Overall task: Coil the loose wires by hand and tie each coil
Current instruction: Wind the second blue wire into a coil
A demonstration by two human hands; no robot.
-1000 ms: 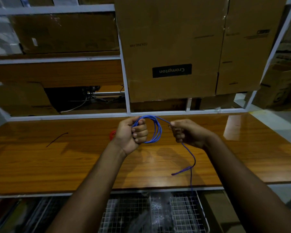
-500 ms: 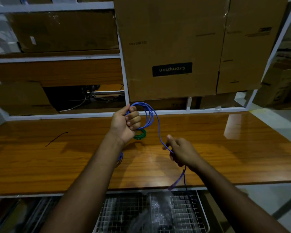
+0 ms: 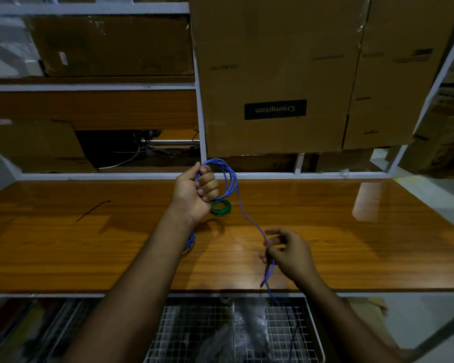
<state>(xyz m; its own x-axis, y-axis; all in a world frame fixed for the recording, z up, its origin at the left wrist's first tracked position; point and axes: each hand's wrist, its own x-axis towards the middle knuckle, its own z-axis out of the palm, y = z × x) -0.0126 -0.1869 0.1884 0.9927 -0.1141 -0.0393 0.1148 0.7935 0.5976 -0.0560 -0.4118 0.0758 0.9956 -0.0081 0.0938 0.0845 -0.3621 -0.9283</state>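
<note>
Blue wire (image 3: 227,176) coil gripped by left hand (image 3: 195,195).

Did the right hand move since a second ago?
Yes. The right hand came down from near the table's far edge toward the near edge of the table, sliding along the blue wire.

Only readable bit is "Crompton" on a black label (image 3: 275,109), printed upside down on the big cardboard box (image 3: 273,48) above and behind the left hand (image 3: 194,192). Smaller print further up is too blurry.
</note>
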